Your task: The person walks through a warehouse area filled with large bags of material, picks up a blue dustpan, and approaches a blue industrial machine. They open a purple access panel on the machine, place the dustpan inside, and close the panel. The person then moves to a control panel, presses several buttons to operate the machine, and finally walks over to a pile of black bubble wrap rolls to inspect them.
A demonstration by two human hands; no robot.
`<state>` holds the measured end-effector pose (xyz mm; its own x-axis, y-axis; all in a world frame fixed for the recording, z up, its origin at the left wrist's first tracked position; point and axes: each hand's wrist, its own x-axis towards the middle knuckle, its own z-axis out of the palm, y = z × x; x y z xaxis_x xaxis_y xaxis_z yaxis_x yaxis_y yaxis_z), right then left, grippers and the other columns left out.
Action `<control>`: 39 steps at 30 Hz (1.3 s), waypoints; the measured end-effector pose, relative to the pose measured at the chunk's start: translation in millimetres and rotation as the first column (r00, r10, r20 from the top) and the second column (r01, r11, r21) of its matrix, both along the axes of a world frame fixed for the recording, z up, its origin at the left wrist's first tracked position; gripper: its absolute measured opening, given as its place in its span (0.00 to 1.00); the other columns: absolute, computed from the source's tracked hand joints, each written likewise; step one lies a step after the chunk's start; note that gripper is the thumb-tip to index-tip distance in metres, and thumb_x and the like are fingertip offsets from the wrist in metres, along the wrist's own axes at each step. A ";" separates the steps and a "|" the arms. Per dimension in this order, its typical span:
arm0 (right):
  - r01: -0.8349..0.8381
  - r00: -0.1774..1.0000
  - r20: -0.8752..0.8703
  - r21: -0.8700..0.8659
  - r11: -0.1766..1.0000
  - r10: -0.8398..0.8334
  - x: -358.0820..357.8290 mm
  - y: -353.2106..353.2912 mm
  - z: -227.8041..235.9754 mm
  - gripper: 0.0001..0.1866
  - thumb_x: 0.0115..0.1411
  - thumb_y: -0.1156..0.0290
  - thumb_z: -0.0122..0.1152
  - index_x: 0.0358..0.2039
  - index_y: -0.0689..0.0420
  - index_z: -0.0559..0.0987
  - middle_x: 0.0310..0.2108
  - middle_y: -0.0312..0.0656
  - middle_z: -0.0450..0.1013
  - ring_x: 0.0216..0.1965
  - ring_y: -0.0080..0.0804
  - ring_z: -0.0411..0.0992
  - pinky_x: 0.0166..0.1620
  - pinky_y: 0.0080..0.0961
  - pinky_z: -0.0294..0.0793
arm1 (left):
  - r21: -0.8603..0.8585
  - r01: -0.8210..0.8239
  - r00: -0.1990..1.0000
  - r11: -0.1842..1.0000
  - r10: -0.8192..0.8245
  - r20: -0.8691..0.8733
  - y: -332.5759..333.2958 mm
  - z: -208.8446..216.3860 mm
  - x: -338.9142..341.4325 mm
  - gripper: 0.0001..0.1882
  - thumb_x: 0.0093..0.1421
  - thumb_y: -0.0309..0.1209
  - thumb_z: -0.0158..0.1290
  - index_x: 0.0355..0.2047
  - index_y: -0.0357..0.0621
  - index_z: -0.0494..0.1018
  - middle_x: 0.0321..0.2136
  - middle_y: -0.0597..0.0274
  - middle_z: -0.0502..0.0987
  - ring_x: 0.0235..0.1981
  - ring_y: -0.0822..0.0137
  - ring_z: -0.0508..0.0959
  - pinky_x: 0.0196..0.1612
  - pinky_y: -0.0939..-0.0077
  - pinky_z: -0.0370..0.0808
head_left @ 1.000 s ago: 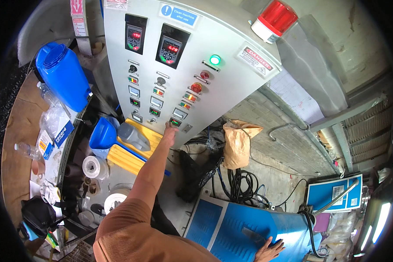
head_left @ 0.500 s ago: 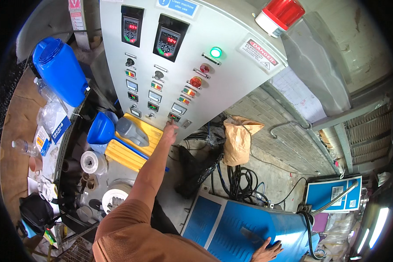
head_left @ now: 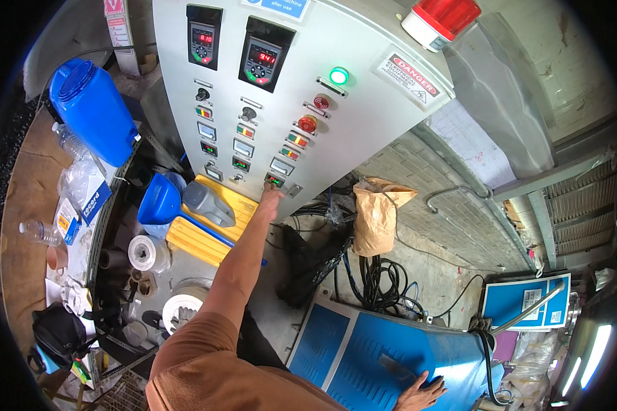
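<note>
My left hand (head_left: 270, 198) reaches up to the grey control cabinet (head_left: 363, 147). One fingertip touches the lower edge of a small digital controller (head_left: 274, 181) in the bottom rows of the panel; the other fingers look curled in, with nothing held. Above it are rows of switches, coloured push buttons, a red emergency stop knob (head_left: 307, 124) and a lit green lamp (head_left: 339, 76). Two drive keypads (head_left: 261, 56) with red digits sit higher up. My right hand (head_left: 421, 395) lies flat, fingers spread, on the blue machine housing (head_left: 384, 353).
Left of my arm are a yellow step (head_left: 199, 241), a grey jug (head_left: 209, 204) and a blue funnel (head_left: 160, 201). A blue jerrycan (head_left: 92, 113) stands on the cluttered bench. Right of it, a brown paper bag (head_left: 376, 219) hangs above coiled black cables (head_left: 384, 277).
The red digits on both drive keypads have changed. My left hand stays at the same controller, its finger shifted slightly. My right hand still rests on the blue housing.
</note>
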<state>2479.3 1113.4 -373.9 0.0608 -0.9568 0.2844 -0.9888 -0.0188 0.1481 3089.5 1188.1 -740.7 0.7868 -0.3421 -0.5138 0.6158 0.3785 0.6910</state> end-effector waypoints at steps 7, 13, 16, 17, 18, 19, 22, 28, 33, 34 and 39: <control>-0.007 1.000 0.023 -0.013 1.000 0.007 1.5 -0.5 0.3 0.45 0.63 0.33 0.40 0.64 0.61 0.62 0.64 0.57 0.59 0.69 0.58 0.48 0.63 0.62 0.48 | 0.022 0.062 0.997 0.998 -0.063 0.039 4.9 -1.3 3.6 0.51 0.47 0.17 0.50 0.70 0.49 0.40 0.68 0.56 0.51 0.68 0.54 0.52 0.64 0.48 0.56; -0.003 1.000 0.029 -0.005 1.000 0.003 5.0 0.1 2.2 0.45 0.63 0.33 0.40 0.64 0.61 0.62 0.64 0.58 0.59 0.69 0.58 0.48 0.64 0.62 0.48 | 0.012 0.023 0.996 1.000 -0.024 0.084 6.4 -15.4 6.6 0.51 0.46 0.18 0.50 0.69 0.50 0.41 0.64 0.56 0.57 0.65 0.55 0.56 0.62 0.47 0.56; -0.006 0.999 0.034 0.002 1.000 0.006 5.9 1.4 3.3 0.45 0.63 0.33 0.40 0.64 0.62 0.62 0.64 0.58 0.58 0.69 0.58 0.47 0.64 0.62 0.48 | 0.004 0.024 0.996 1.000 -0.025 0.085 7.4 -23.1 9.3 0.51 0.45 0.18 0.51 0.69 0.49 0.42 0.60 0.57 0.61 0.62 0.57 0.59 0.61 0.50 0.58; -0.003 0.999 0.034 0.004 1.000 0.002 5.5 2.5 3.6 0.45 0.63 0.33 0.40 0.64 0.62 0.62 0.64 0.58 0.58 0.69 0.58 0.47 0.64 0.62 0.47 | 0.007 0.030 0.997 1.000 -0.030 0.067 6.0 -22.1 8.3 0.51 0.44 0.18 0.51 0.69 0.49 0.43 0.58 0.57 0.62 0.61 0.58 0.60 0.60 0.51 0.58; 0.001 0.999 0.035 0.006 1.000 -0.001 5.1 3.5 3.8 0.45 0.63 0.33 0.40 0.64 0.62 0.62 0.64 0.59 0.58 0.69 0.59 0.47 0.64 0.62 0.47 | 0.011 0.035 0.998 0.999 -0.035 0.050 4.6 -21.0 7.1 0.50 0.44 0.17 0.51 0.69 0.48 0.43 0.57 0.58 0.63 0.60 0.58 0.61 0.60 0.52 0.58; -0.006 0.999 0.041 0.009 1.000 0.006 5.0 3.7 4.5 0.45 0.63 0.33 0.40 0.64 0.62 0.62 0.64 0.59 0.58 0.69 0.59 0.47 0.64 0.62 0.46 | -0.004 0.027 0.998 1.000 -0.026 0.057 4.3 -21.5 6.5 0.51 0.44 0.17 0.51 0.69 0.48 0.42 0.58 0.58 0.62 0.60 0.59 0.60 0.60 0.52 0.58; -0.021 0.998 0.056 0.013 1.000 0.021 5.8 2.1 6.7 0.46 0.63 0.33 0.39 0.64 0.63 0.62 0.64 0.60 0.58 0.69 0.59 0.46 0.65 0.61 0.46 | -0.048 0.008 0.998 0.999 -0.006 0.060 3.2 -26.1 7.3 0.52 0.45 0.17 0.51 0.70 0.48 0.39 0.59 0.59 0.61 0.62 0.59 0.59 0.61 0.51 0.57; -0.019 1.000 0.022 0.010 1.000 0.018 5.8 4.2 7.4 0.46 0.63 0.33 0.40 0.65 0.63 0.62 0.64 0.62 0.57 0.69 0.58 0.46 0.65 0.59 0.47 | 0.044 0.084 0.995 0.996 -0.086 0.053 2.5 -25.6 5.7 0.57 0.47 0.20 0.52 0.72 0.52 0.31 0.62 0.58 0.58 0.65 0.57 0.56 0.63 0.47 0.54; -0.045 0.999 0.019 0.004 0.999 0.045 13.5 2.4 10.0 0.45 0.63 0.33 0.40 0.64 0.63 0.62 0.64 0.61 0.57 0.69 0.58 0.46 0.64 0.59 0.48 | 0.047 0.067 0.992 0.997 -0.071 0.102 16.4 -33.5 15.9 0.57 0.46 0.23 0.53 0.72 0.54 0.31 0.67 0.55 0.53 0.69 0.52 0.51 0.64 0.40 0.52; -0.027 1.000 0.012 -0.001 1.000 0.027 11.6 5.5 9.2 0.45 0.63 0.33 0.40 0.64 0.63 0.62 0.64 0.61 0.57 0.69 0.58 0.46 0.64 0.59 0.48 | 0.049 0.114 0.990 0.992 -0.117 0.077 10.2 -31.1 12.4 0.57 0.45 0.22 0.53 0.71 0.54 0.32 0.68 0.55 0.52 0.69 0.52 0.50 0.64 0.40 0.51; -0.021 1.000 0.017 0.004 1.000 0.021 12.2 4.8 8.4 0.45 0.64 0.34 0.40 0.64 0.62 0.63 0.64 0.61 0.57 0.69 0.58 0.46 0.64 0.60 0.49 | 0.083 0.098 0.987 0.992 -0.108 0.123 11.2 -29.5 15.5 0.54 0.44 0.22 0.52 0.70 0.54 0.38 0.68 0.54 0.52 0.69 0.51 0.50 0.63 0.38 0.51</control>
<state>2491.6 1118.2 -365.5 0.0763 -0.9565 0.2815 -0.9905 -0.0404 0.1313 3105.0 1199.3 -770.2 0.8100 -0.3884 -0.4394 0.5540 0.2610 0.7905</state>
